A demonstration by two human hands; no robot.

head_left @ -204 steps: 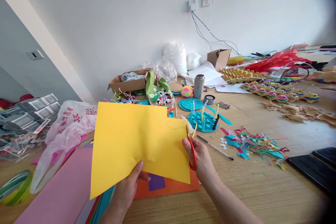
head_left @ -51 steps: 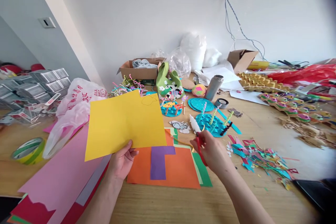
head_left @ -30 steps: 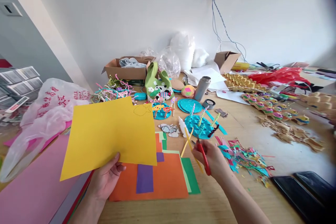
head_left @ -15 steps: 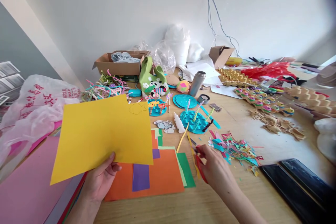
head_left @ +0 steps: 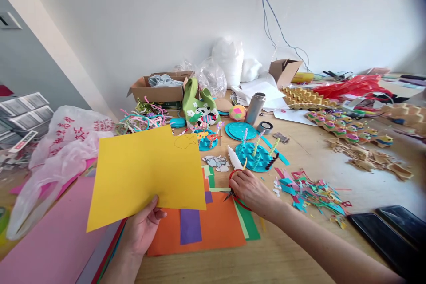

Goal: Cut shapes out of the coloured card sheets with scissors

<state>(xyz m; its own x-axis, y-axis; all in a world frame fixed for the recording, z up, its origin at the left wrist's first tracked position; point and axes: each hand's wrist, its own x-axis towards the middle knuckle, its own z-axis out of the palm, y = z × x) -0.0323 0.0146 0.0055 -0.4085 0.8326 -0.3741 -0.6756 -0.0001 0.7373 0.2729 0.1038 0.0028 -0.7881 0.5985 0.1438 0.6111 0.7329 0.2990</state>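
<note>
My left hand [head_left: 143,226] grips the lower edge of a yellow paper sheet [head_left: 146,173], holding it up above the table. A small fish outline is drawn near the sheet's top right corner [head_left: 185,141]. My right hand [head_left: 253,191] is closed around red-handled scissors [head_left: 234,188], low over the orange sheet [head_left: 216,230]. A purple strip [head_left: 191,226] lies on the orange sheet, with green paper [head_left: 251,226] at its right edge. A white glue bottle [head_left: 234,158] lies just beyond my right hand.
Pink paper [head_left: 56,244] and a white plastic bag [head_left: 60,151] lie at the left. Teal discs with pipe cleaners [head_left: 256,153], a steel flask [head_left: 253,108], cardboard boxes [head_left: 159,91], paper scraps [head_left: 309,188] and two dark phones [head_left: 382,233] crowd the wooden table.
My right hand has dropped with the scissors onto the orange sheet, and the yellow strip it carried is no longer visible. The yellow sheet has shifted slightly to the right.
</note>
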